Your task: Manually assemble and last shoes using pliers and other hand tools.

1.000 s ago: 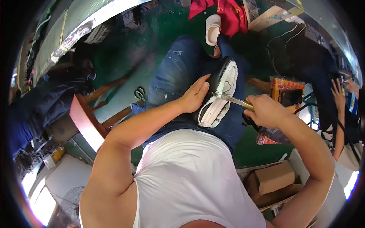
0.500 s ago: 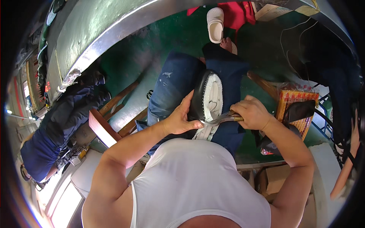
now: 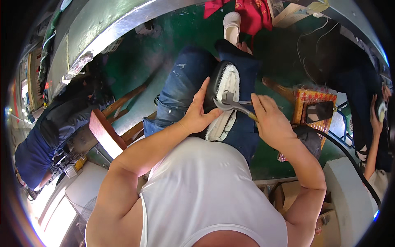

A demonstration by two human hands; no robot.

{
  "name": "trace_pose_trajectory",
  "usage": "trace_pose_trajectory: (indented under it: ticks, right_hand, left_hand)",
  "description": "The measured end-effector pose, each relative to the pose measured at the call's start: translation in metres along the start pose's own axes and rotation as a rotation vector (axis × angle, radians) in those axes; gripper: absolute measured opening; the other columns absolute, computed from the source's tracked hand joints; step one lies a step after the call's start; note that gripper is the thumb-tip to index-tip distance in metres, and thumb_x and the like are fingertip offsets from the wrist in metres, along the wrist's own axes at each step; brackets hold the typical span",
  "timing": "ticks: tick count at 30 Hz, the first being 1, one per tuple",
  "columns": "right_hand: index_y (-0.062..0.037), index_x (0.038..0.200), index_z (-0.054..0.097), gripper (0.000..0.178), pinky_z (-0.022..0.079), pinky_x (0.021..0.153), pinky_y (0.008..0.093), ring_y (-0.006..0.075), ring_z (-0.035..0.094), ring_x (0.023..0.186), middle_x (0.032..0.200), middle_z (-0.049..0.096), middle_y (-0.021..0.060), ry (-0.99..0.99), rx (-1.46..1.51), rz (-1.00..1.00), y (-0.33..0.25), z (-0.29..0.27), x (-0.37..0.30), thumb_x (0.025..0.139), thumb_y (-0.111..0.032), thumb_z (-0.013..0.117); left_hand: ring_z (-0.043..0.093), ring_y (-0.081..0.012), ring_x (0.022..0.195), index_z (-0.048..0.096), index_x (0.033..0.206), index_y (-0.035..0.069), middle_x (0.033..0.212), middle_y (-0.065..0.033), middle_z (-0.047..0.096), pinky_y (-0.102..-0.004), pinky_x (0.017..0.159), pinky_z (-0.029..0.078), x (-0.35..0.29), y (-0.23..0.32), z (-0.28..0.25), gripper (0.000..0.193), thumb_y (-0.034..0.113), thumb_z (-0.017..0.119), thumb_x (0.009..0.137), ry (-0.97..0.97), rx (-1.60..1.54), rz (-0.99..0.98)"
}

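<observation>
A black shoe [image 3: 213,88] lies on my jeans-clad thighs with its underside turned up. That underside is white, edged with small stitches or pleats. My left hand [image 3: 198,115] wraps the shoe's left side, thumb near the middle of the sole side. In my right hand [image 3: 271,122] are metal lasting pliers [image 3: 233,104] with a hammer-like head, gripped by the handles. Their head rests over the middle of the white underside, close to my left thumb. The handles look spread apart. Whether the jaws pinch any material is hidden.
A wooden stool [image 3: 108,131] stands left, near a person in dark blue [image 3: 37,144]. On the right, a phone [image 3: 319,111] lies on an orange-red box [image 3: 302,103]. Another person's arm [image 3: 373,136] shows at the far right. A metal-edged table [image 3: 119,35] curves across the top left.
The pliers have moved up from the shoe's near end to its middle, and their handles now look more spread. More of the white underside's near end shows.
</observation>
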State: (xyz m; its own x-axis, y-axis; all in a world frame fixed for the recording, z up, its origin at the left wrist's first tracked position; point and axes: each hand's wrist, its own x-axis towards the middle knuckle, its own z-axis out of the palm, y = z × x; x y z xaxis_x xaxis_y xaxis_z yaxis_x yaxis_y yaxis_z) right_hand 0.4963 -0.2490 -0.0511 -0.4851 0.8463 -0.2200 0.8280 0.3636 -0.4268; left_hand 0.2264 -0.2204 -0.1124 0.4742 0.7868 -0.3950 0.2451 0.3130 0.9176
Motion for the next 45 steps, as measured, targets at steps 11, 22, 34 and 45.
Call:
trace_pose_trajectory:
  ticks: [11,22,34,45]
  right_hand:
    - [0.0013,0.112,0.058,0.03,0.049,0.078,0.0458,0.0418,0.062,0.088,0.093,0.064,0.0228,0.083,0.656,0.251,-0.025,0.044,0.009,0.091,-0.02,0.063]
    - [0.0006,0.107,0.061,0.027,0.047,0.059,0.0303,0.0156,0.061,0.071,0.078,0.064,0.0072,-0.214,1.222,0.449,-0.01,0.057,0.012,0.094,-0.022,0.061]
    - [0.004,0.086,0.059,0.051,0.05,0.061,0.0352,0.018,0.063,0.064,0.072,0.063,0.0109,-0.081,0.84,0.378,-0.013,0.014,0.051,0.103,-0.04,0.041]
    - [0.0028,0.09,0.06,0.049,0.049,0.06,0.0321,0.0169,0.062,0.062,0.073,0.062,0.0084,-0.001,0.809,0.239,-0.015,0.01,0.059,0.103,-0.04,0.04]
  left_hand:
    - [0.033,-0.0355,0.137,0.007,0.157,0.009,0.146,-0.0235,0.038,-0.0408,0.113,0.027,-0.014,-0.009,0.003,0.091,0.022,0.067,0.089,0.228,0.306,0.028]
    - [0.043,-0.0501,0.128,0.024,0.155,0.022,0.15,-0.0329,0.025,-0.0451,0.104,0.043,-0.018,0.022,0.006,0.063,0.018,0.05,0.097,0.179,0.694,0.154]
    - [0.05,-0.0493,0.122,0.024,0.153,0.03,0.15,-0.036,0.021,-0.0462,0.103,0.045,-0.017,0.043,0.005,0.055,0.027,0.041,0.101,0.077,0.723,-0.096]
    - [0.038,-0.0467,0.134,0.002,0.157,0.016,0.155,-0.028,0.02,-0.0465,0.109,0.037,-0.014,0.009,0.008,0.072,0.03,0.044,0.1,0.176,0.631,-0.018]
